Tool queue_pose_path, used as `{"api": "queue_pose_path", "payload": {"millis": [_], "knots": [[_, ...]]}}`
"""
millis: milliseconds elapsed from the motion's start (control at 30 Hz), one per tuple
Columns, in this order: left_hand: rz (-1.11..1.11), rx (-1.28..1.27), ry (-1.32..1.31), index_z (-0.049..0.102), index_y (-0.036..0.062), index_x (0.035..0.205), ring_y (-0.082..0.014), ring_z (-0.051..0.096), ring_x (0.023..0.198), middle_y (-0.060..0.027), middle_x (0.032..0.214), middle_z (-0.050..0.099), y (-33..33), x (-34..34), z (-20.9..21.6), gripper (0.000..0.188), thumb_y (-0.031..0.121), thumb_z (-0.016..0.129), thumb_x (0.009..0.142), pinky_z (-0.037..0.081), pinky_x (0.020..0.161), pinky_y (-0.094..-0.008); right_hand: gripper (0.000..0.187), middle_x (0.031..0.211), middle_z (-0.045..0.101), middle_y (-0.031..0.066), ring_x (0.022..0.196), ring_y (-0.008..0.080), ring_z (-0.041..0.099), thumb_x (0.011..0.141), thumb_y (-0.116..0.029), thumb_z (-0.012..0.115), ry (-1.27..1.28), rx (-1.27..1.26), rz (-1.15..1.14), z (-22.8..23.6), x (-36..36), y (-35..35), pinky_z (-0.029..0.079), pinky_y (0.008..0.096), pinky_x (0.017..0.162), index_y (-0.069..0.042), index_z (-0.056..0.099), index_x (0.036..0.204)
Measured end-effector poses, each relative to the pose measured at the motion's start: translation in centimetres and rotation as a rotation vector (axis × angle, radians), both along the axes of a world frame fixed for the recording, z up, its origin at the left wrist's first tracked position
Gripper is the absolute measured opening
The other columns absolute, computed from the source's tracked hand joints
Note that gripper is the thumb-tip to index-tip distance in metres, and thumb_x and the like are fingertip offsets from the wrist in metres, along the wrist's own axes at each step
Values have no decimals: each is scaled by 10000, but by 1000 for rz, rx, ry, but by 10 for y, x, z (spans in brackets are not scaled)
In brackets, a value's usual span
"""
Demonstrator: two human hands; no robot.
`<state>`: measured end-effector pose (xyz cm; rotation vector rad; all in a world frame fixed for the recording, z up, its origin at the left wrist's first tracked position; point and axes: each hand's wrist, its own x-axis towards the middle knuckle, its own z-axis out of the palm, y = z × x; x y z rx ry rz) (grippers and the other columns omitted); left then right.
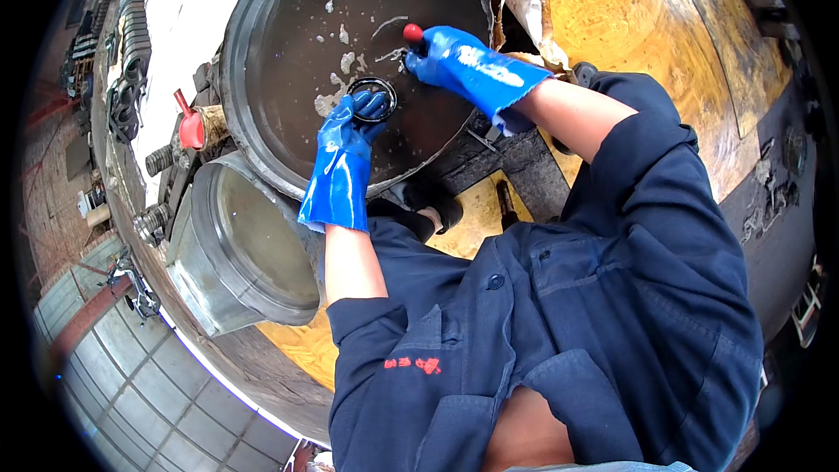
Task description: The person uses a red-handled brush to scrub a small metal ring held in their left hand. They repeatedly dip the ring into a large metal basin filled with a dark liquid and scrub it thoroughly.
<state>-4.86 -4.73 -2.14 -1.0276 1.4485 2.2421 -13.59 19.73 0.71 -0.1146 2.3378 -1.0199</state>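
Observation:
Both my hands wear long blue rubber gloves and are over a large round metal basin (240,96) of murky dark liquid. My left hand (345,144) is closed around a dark, shiny metal ring (391,98), with fingertips showing inside its opening. To the right and slightly farther off, my right hand (450,57) grips a tool with a red handle (412,32). The tool's end that points toward the liquid is mostly hidden by the glove, so its kind does not show. A small gap separates the tool from the ring. Pale foam (347,61) floats near the ring.
A smaller metal tub (205,245) of cloudy liquid stands left of the basin. Beside it lie a red scoop (190,129) and several coiled springs (157,160). Stained yellow board (629,0) covers the floor at right. My shoe (447,210) is close to the basin's near rim.

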Motion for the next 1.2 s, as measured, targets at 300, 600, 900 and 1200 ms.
{"api": "queue_pose_path", "payload": {"millis": [300,600,900,1200], "knots": [[-203,-272,392,674,-58,1202,-312,746,1012,-196,1112,752,27,5,13,360,269,620,1059,592,956,-462,363,974,755,180,917,321,724,911,-371,669,-45,-252,-63,10,1,3,554,404,860,-73,749,1102],[-84,-415,442,682,-33,1175,-253,736,969,-156,1058,754,28,10,25,349,284,691,1028,591,926,-407,400,783,681,140,682,242,605,894,-410,642,-134,-478,102,36,16,34,478,379,677,-20,728,899],[-69,-372,422,695,-27,1140,-259,737,955,-151,1043,752,28,9,27,329,277,705,1016,591,929,-406,417,809,726,119,778,221,691,901,-448,644,-126,-252,-59,34,2,8,536,383,750,-49,754,951],[-91,-362,458,687,-28,1156,-258,744,933,-150,1034,758,31,6,24,344,292,686,1029,602,881,-405,362,683,585,46,650,156,511,913,-361,642,-70,-675,126,28,24,34,404,339,628,-22,679,793]]}}
